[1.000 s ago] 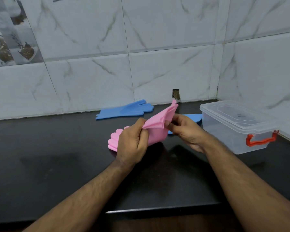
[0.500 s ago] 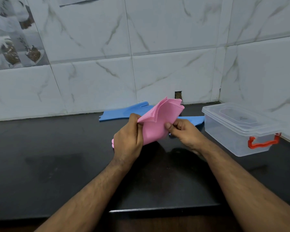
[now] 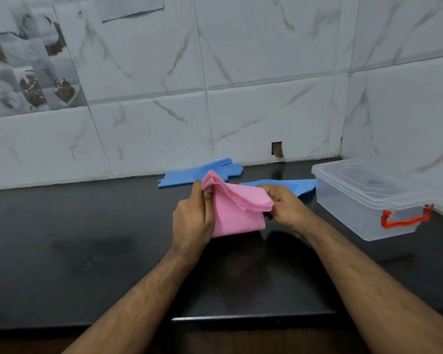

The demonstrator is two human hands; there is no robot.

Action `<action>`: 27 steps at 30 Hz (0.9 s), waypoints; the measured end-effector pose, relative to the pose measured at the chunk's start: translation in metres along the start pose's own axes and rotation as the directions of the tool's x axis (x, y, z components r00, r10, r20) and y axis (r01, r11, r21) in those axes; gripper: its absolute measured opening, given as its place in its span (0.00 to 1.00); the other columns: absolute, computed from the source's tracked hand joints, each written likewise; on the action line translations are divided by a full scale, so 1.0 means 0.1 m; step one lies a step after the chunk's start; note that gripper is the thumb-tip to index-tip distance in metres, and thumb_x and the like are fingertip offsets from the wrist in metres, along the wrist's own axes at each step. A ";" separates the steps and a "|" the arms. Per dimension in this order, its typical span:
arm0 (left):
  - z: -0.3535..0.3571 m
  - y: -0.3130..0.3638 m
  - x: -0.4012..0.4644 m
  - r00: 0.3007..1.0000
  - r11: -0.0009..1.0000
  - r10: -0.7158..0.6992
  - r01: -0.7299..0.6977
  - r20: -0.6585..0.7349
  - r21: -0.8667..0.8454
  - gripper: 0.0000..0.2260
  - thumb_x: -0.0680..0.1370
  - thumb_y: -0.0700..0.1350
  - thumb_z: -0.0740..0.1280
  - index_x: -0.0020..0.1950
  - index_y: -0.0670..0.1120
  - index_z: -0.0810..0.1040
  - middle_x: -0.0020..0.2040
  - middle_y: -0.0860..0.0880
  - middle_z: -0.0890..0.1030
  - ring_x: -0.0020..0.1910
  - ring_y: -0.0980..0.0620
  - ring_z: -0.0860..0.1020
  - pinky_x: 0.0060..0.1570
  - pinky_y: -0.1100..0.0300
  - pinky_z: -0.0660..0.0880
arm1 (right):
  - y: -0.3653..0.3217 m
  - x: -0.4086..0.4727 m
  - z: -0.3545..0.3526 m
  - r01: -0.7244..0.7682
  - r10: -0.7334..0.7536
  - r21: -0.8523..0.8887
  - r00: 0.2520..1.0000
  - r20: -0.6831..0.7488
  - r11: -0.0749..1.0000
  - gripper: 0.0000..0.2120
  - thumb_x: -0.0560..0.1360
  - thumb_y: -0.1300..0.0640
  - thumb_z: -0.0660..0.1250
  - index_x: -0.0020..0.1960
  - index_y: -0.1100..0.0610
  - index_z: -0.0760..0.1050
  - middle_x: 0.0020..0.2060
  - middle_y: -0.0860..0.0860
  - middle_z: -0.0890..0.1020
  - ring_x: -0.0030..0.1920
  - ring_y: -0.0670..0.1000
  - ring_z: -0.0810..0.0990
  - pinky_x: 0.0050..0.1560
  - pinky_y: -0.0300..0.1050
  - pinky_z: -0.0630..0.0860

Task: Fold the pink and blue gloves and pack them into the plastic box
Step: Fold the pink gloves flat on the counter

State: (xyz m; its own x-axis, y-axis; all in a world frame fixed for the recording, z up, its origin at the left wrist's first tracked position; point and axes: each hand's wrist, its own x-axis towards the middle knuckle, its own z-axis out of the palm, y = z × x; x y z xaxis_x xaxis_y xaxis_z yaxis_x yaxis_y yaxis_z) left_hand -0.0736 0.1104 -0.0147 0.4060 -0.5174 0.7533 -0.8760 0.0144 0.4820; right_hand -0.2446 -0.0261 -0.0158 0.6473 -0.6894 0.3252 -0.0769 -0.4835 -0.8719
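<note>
Head view looks down onto a glossy black stone counter (image 3: 87, 251) set against white marble-patterned wall tiles (image 3: 266, 72). In the middle, held just above the counter, is a folded pink rubber glove (image 3: 237, 213). It is doubled into a thick wad whose long axis runs from upper left to lower right; several layered edges fan out at its right end, and a rounded fold rises at its upper left corner. Its fingers are not visible, so which end is the cuff cannot be told.

The left hand (image 3: 193, 221) is closed around the left side of the pink glove, thumb and fingertips pinching the raised upper left fold, palm wrapped along the edge. The right hand (image 3: 283, 204) is also closed, its fingers curled and pinching the stacked layers at the glove's right end.

Behind the hands, a flat blue rubber glove (image 3: 187, 176) lies near the wall, its long axis roughly left to right with the fingers pointing right and the cuff to the left. A second blue rubber glove (image 3: 301, 186) lies just behind the right hand, partly hidden by it, reaching right to just beside the box.

The clear plastic storage box (image 3: 363, 208) sits at the right, near the corner of the wall, with its transparent lid (image 3: 374, 181) on and an orange-red latch handle (image 3: 404, 218) on the near end.
</note>
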 end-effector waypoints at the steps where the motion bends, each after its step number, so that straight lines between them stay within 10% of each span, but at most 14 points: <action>1: 0.00 -0.01 -0.01 1.000 1.000 -0.008 0.008 0.010 0.003 0.24 0.84 0.61 0.47 0.55 0.44 0.74 0.29 0.51 0.73 0.29 0.43 0.74 0.33 0.55 0.64 | -0.02 -0.01 0.01 -0.001 0.001 -0.007 1.000 -0.002 1.000 0.09 0.83 0.55 0.64 0.52 0.46 0.82 0.38 0.39 0.85 0.34 0.37 0.80 0.33 0.30 0.73; 14: 0.00 -0.08 -0.07 0.941 0.899 -0.274 0.177 0.199 0.401 0.17 0.86 0.55 0.48 0.45 0.47 0.67 0.41 0.46 0.78 0.38 0.43 0.74 0.39 0.52 0.68 | -0.04 -0.01 0.15 -0.163 0.169 -0.088 0.984 0.065 0.983 0.22 0.83 0.41 0.61 0.38 0.56 0.73 0.26 0.44 0.78 0.25 0.43 0.74 0.28 0.35 0.70; 27: -0.01 -0.14 -0.02 0.878 0.902 -0.415 0.361 0.238 0.239 0.22 0.86 0.53 0.52 0.36 0.44 0.68 0.40 0.45 0.78 0.38 0.45 0.75 0.37 0.54 0.67 | -0.07 0.10 0.29 -0.233 0.221 -0.220 0.972 -0.076 0.947 0.22 0.81 0.40 0.64 0.37 0.56 0.72 0.34 0.54 0.76 0.35 0.52 0.74 0.40 0.47 0.69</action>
State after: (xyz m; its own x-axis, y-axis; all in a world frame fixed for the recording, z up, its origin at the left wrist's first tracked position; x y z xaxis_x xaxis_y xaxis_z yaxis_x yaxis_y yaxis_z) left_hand -0.0618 0.1121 -0.0224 0.6578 -0.6643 0.3551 -0.7055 -0.3781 0.5995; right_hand -0.2158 -0.0135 -0.0171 0.5543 -0.8185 0.1511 -0.3906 -0.4162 -0.8211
